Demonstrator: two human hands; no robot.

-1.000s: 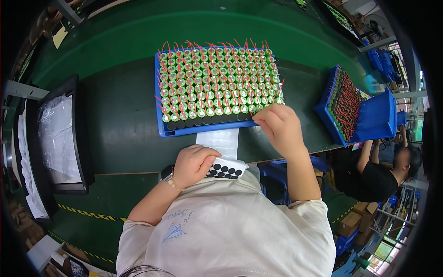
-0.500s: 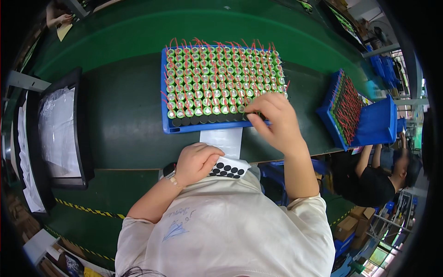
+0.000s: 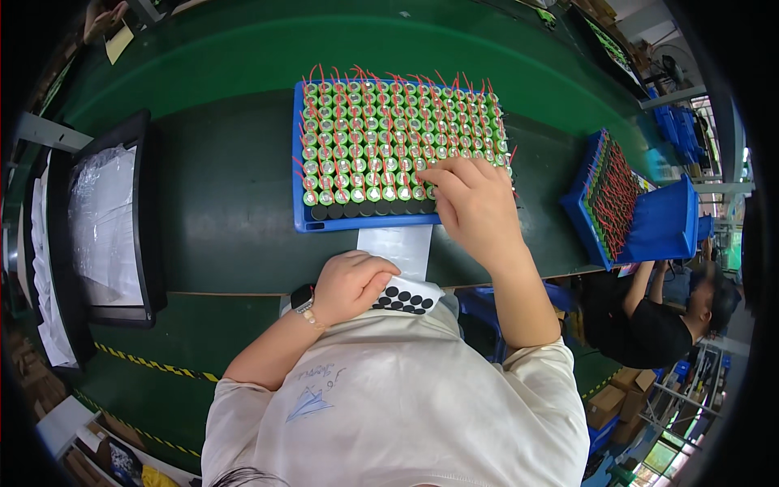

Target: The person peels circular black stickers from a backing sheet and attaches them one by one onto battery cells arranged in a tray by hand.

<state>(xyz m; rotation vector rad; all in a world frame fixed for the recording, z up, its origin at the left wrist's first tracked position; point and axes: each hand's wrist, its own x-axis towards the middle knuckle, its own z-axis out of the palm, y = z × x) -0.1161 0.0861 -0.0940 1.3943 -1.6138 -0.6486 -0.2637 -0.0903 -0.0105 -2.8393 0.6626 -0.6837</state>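
Note:
A blue tray [image 3: 299, 162] on the dark table holds rows of upright green battery cells [image 3: 357, 154] with red wires. Along its near edge, the front row of cells is topped by black round pads [image 3: 367, 210]. My right hand [image 3: 475, 199] reaches over the near right part of the tray. Its index finger is stretched onto the cell tops by a red wire, thumb apart; the other fingers are partly hidden. At the table's edge my left hand [image 3: 350, 286] is closed on a white sheet of round black stickers [image 3: 406, 297].
A white paper strip [image 3: 398, 243] lies between tray and table edge. Black trays [image 3: 146, 243] with plastic wrap stand left. Tilted blue bins [image 3: 669, 215] stand right, one with wired cells. A seated person [image 3: 661, 321] is at far right; another person's hand [image 3: 105, 24] shows top left.
My right hand has moved slightly forward and left from the front row onto the cells behind, its pinch loosened. My left hand keeps the sticker sheet in place.

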